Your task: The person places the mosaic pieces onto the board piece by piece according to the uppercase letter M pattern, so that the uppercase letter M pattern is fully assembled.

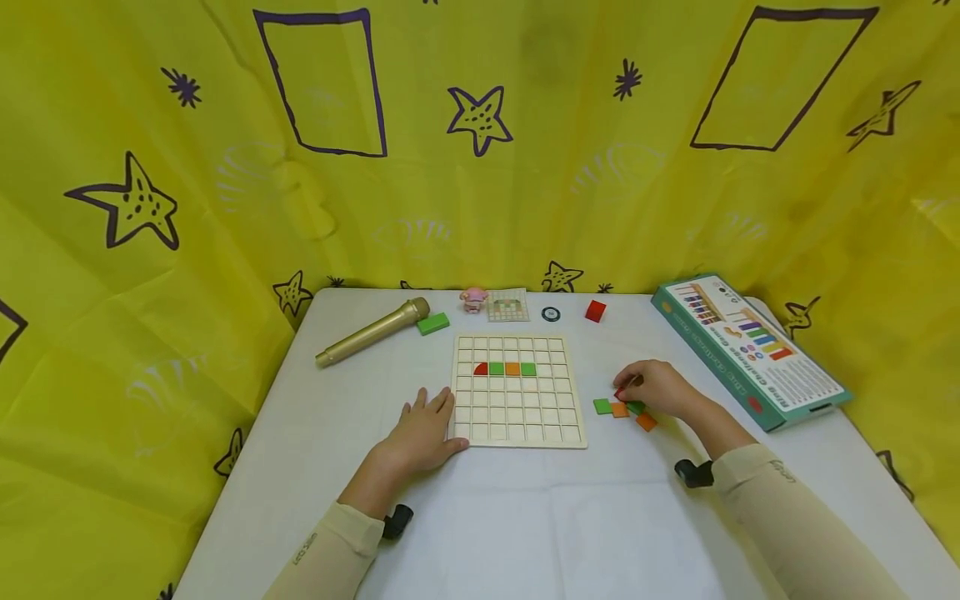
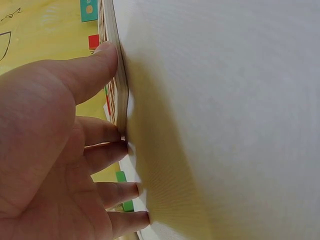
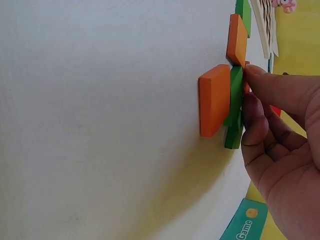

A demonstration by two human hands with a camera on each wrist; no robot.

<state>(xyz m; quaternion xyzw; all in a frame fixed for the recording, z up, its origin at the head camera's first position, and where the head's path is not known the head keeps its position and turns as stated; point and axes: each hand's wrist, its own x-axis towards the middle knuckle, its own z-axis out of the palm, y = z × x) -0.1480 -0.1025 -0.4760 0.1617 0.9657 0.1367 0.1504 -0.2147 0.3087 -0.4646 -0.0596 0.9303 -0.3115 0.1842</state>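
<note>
The left hand (image 1: 422, 435) lies with fingers spread against the left edge and near corner of a cream grid board (image 1: 517, 417). In the left wrist view its thumb and fingertips touch the board's side. A row of tiles sits in the grid: a red rounded tile (image 1: 482, 369), a green tile, an orange tile (image 1: 512, 368) and another green one. Right of the board, the right hand (image 1: 656, 388) pinches a small red tile (image 3: 247, 76) between thumb and index finger. Below and beside it lie green tiles (image 3: 233, 97) and orange tiles (image 3: 215, 100), some overlapping, partly hidden by the hand.
Behind the board are a gold microphone (image 1: 375, 332), a green block (image 1: 432, 323), a pink figurine (image 1: 473, 299), a pattern card (image 1: 508, 306), a round black-and-white disc (image 1: 551, 314) and a red block (image 1: 596, 311). A green game box (image 1: 750, 350) lies at the right.
</note>
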